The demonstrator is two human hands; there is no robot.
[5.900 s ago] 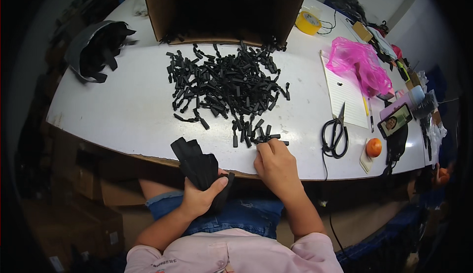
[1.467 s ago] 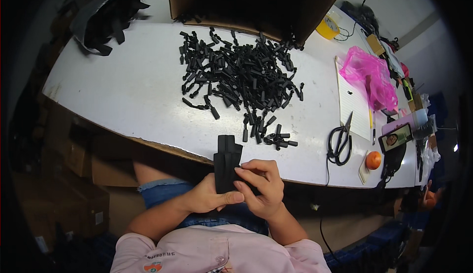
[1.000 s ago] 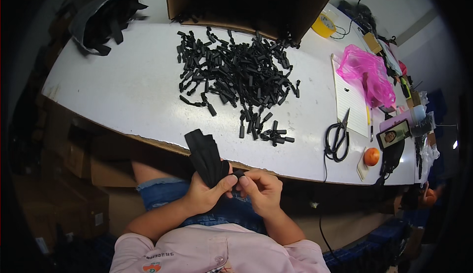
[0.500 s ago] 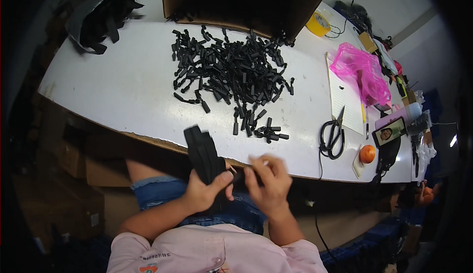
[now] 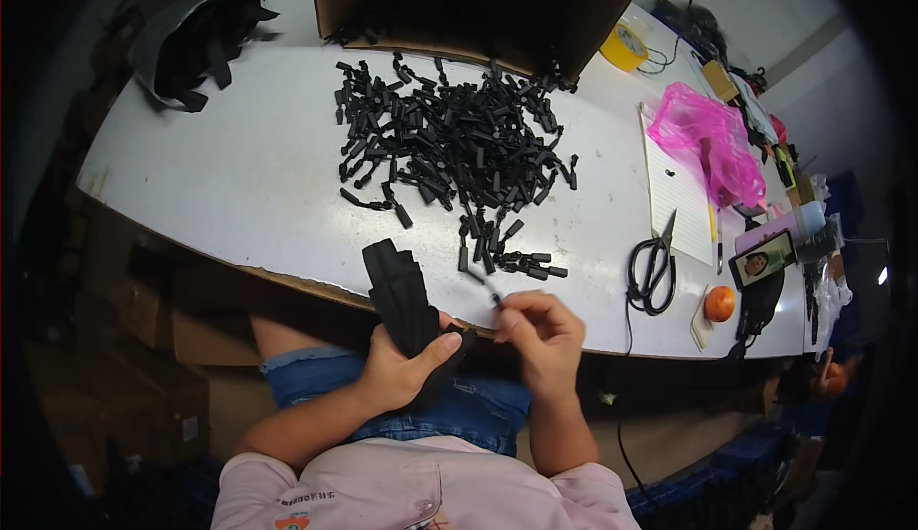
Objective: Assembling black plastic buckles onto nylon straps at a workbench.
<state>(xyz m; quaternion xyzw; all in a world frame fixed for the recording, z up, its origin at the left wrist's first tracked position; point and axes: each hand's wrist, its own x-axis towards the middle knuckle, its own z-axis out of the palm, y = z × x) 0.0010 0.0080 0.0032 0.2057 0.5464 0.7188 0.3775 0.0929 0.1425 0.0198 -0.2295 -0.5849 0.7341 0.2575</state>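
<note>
My left hand [image 5: 406, 372] is closed round a bundle of flat black fabric straps [image 5: 397, 286], fanned out upward over my lap, just in front of the table's near edge. To its right, my right hand [image 5: 547, 339] pinches a small black piece [image 5: 494, 297] between thumb and fingers. That piece is smeared by motion, and it resembles the loose ones on the table. Beyond both hands lies a heap of small black plastic pieces [image 5: 459, 138], each with a slim end and a blocky end. Several stray ones sit at the heap's near side.
An open cardboard box [image 5: 330, 14] stands behind the heap. At far left is a grey bag [image 5: 153, 57] of black straps. On the right are black scissors [image 5: 651, 272], a lined notepad [image 5: 677, 207], a pink plastic bag [image 5: 712, 133], yellow tape [image 5: 623, 47], an orange fruit [image 5: 719, 303] and a phone [image 5: 763, 259].
My right hand has moved a little right and up, away from the left hand, and a small black piece now shows at its fingertips. My left hand keeps hold of the straps.
</note>
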